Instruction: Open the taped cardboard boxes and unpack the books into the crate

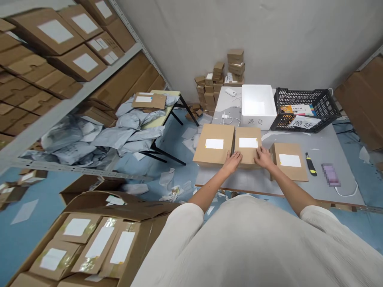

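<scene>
My left hand (232, 162) lies at the near left corner of a middle-sized cardboard box (247, 154), fingers on its top and side. Across from it, my right hand (263, 158) grips the right edge of the same box, so the box sits between both hands. It rests on the grey table with a white label on top. Touching or nearly touching its left side is a larger labelled cardboard box (214, 156). Another labelled cardboard box (295, 172) lies to the right, under my right forearm.
On the table (275, 191) stand a white bin (259, 121) and a black crate (324, 121) holding books. A utility knife (311, 164) and a phone (330, 174) lie right. Left are a side table with grey parcels (131, 119), shelving, and a large carton (143, 239) of boxes.
</scene>
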Action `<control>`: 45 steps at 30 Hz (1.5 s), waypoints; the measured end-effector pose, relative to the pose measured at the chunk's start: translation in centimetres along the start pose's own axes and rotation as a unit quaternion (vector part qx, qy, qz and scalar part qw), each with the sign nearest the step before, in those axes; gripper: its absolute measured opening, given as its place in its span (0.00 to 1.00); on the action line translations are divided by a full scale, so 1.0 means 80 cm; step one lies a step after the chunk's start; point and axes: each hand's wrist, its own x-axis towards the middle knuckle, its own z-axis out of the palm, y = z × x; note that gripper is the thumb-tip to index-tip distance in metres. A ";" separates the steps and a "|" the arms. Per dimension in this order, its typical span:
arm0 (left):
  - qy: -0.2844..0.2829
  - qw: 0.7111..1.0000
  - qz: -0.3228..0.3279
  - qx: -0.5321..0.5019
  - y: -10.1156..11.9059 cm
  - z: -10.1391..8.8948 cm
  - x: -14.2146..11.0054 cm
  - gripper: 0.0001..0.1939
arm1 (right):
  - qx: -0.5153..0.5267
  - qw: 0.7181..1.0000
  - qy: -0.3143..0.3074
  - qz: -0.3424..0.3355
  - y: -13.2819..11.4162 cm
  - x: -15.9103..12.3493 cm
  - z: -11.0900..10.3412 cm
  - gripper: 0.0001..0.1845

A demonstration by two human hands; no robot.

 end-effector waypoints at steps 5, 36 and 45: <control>-0.011 1.000 -0.007 -0.012 -0.017 0.000 -0.002 0.40 | 0.008 1.000 0.010 0.003 -0.011 0.003 0.005 0.35; -0.036 0.993 -0.067 -0.087 0.296 0.090 0.150 0.46 | 0.127 0.990 0.020 0.048 0.320 -0.122 -0.025 0.37; -0.064 0.994 -0.056 -0.069 0.305 0.091 0.176 0.50 | 0.167 0.984 0.031 0.050 0.351 -0.109 -0.023 0.38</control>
